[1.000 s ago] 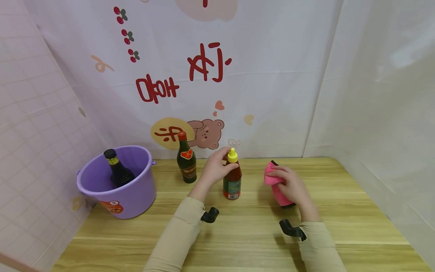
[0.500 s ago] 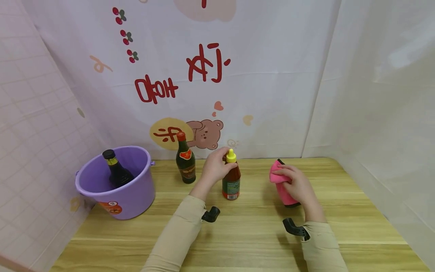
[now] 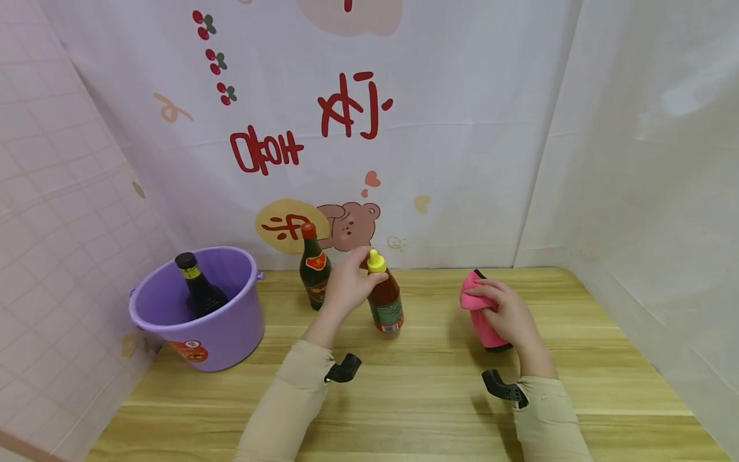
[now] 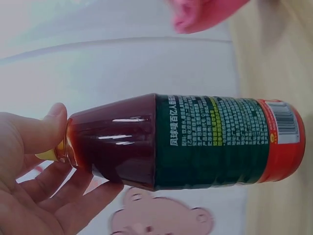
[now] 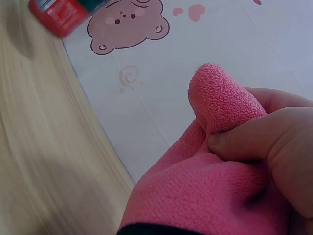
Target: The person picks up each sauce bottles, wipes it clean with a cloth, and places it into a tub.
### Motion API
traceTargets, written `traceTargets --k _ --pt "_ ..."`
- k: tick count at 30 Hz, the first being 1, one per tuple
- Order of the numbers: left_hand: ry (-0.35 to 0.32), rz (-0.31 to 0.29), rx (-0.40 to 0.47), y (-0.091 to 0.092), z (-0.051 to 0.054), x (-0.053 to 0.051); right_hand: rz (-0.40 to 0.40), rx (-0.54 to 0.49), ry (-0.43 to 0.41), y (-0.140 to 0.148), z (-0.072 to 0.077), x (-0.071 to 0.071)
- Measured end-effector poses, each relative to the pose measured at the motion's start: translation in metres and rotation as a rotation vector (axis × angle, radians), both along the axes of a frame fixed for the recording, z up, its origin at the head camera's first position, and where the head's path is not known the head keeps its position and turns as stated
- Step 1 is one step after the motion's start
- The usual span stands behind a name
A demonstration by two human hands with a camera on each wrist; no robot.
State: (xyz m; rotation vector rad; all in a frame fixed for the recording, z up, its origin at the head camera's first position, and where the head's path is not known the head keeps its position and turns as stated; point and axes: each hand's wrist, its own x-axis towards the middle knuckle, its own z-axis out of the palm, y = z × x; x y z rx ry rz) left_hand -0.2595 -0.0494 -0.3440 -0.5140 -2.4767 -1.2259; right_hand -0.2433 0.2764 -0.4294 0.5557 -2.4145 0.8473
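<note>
My left hand grips a sauce bottle round its neck, just under the yellow cap. The bottle is tilted, its top leaning left; in the left wrist view its green label and red base band show. Its base looks slightly off the table, though the head view leaves this hard to judge. Farther right, my right hand pinches a pink cloth with dark edging. The right wrist view shows the thumb pressing into the bunched cloth.
A purple bucket stands at the left with a dark black-capped bottle leaning inside. Behind my left hand is a green bottle with a red cap, partly covered by the hand. A printed white sheet backs the wooden table.
My left hand has moved left with the sauce bottle, which was upright and now tilts. My right hand shifted a little to the right with the cloth, then stayed nearly still.
</note>
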Motion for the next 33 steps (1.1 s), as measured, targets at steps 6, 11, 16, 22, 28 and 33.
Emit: traceTargets --k 6,11,16,22,28,33 --pt "0.165 0.024 0.051 -0.024 0.028 0.009 -0.005 0.001 -0.006 -0.001 0.002 0.001" --pt "0.24 0.012 0.087 -0.044 0.049 0.015 -0.021 0.0 -0.013 -0.001 0.002 0.002" --pt "0.272 0.028 0.102 -0.066 0.071 0.022 -0.027 -0.001 -0.019 0.0 0.002 0.004" --pt "0.265 0.102 0.142 -0.092 0.086 0.031 -0.034 -0.003 -0.025 0.002 0.002 0.004" --pt "0.242 0.23 0.141 -0.12 0.097 0.041 -0.029 0.003 -0.02 0.001 0.0 0.004" --pt "0.304 0.332 0.119 -0.141 0.111 0.046 -0.016 0.001 -0.001 -0.001 0.001 0.004"
